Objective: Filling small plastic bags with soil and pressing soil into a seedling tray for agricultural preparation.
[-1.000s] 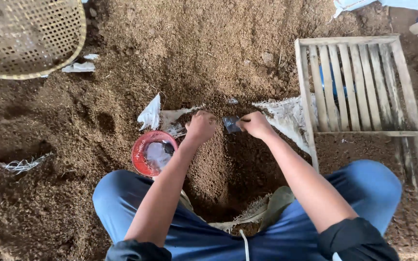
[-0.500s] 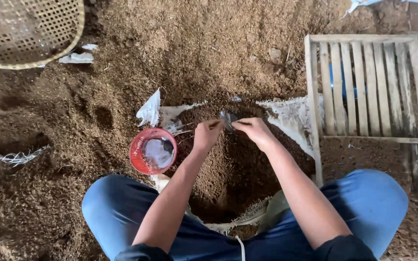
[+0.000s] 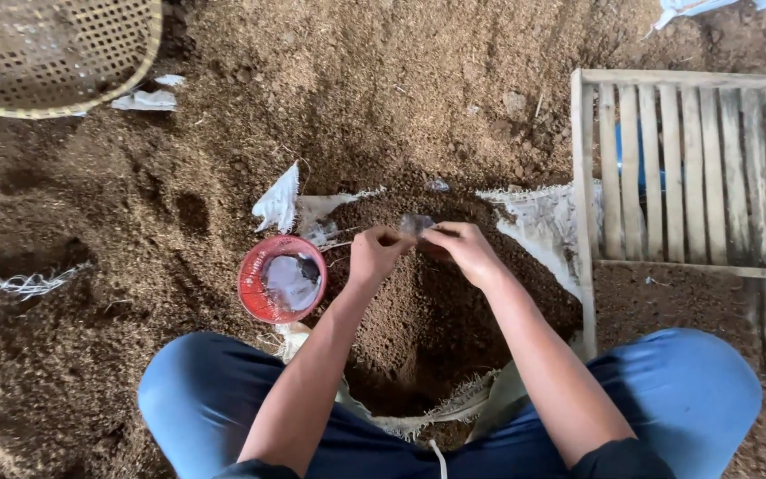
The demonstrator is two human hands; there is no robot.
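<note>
I squat over a mound of brown sawdust-like soil (image 3: 427, 302) heaped on a torn white woven sack (image 3: 538, 226). My left hand (image 3: 376, 253) and my right hand (image 3: 461, 251) meet above the mound, both pinching a small clear plastic bag (image 3: 417, 223) between the fingertips. A thin string runs from my left fingers toward the left. Just left of my left forearm, a small red round basket (image 3: 261, 282) rests on the soil, with clear plastic inside it.
A pale wooden slatted crate (image 3: 680, 168) lies on the right. The rim of a woven bamboo tray (image 3: 55, 53) shows at the top left. White sack scraps (image 3: 278, 202) and frayed fibres (image 3: 33, 284) lie on the loose brown ground. My blue-trousered knees (image 3: 197, 399) frame the mound.
Both hands have stayed together over the mound, working the small clear bag. The view has drifted slightly, with the hands now a little lower in the frame.
</note>
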